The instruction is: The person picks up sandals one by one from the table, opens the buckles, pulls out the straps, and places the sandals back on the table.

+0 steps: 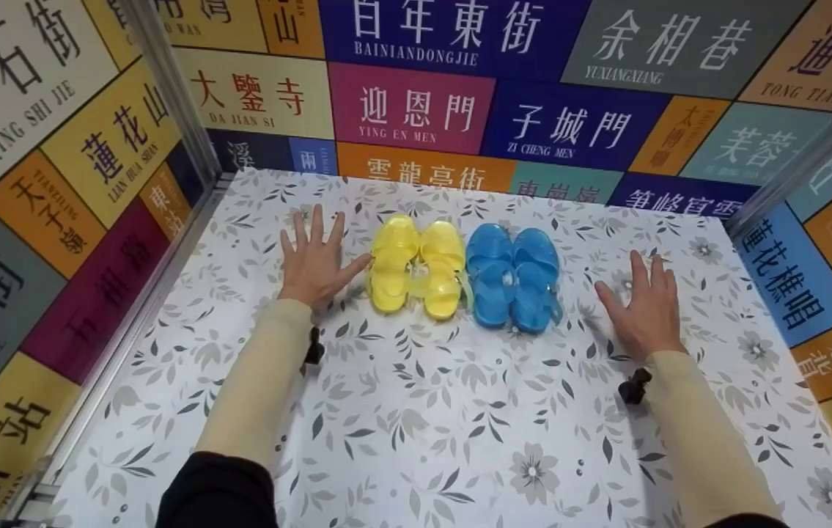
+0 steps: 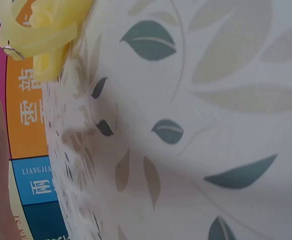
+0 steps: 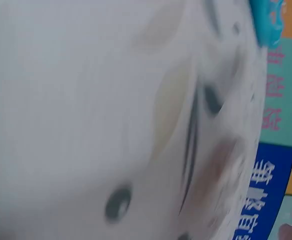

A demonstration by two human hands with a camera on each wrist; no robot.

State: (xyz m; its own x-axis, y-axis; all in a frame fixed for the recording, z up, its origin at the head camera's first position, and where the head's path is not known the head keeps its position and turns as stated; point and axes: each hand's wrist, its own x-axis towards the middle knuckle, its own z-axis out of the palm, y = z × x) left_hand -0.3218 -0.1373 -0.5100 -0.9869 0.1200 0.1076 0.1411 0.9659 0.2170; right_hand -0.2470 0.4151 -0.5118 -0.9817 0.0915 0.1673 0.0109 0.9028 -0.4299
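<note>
A pair of yellow sandals (image 1: 390, 268) lies side by side on the patterned table, and a pair of blue sandals (image 1: 490, 275) lies just to their right. My left hand (image 1: 317, 260) is left of the yellow pair with its fingers spread, the thumb tip close to the outer sandal. To the right of the blue pair, with a gap between, is my right hand (image 1: 646, 308), fingers extended and holding nothing. Part of a yellow sandal (image 2: 51, 40) shows at the top of the left wrist view. A bit of blue sandal (image 3: 267, 22) appears in the right wrist view.
The table (image 1: 401, 425) has a white covering with grey leaves and flowers. Panels with Chinese street names (image 1: 412, 106) wall in the back and both sides. A metal post (image 1: 174, 88) rises at the back left corner, another (image 1: 819, 147) at the right.
</note>
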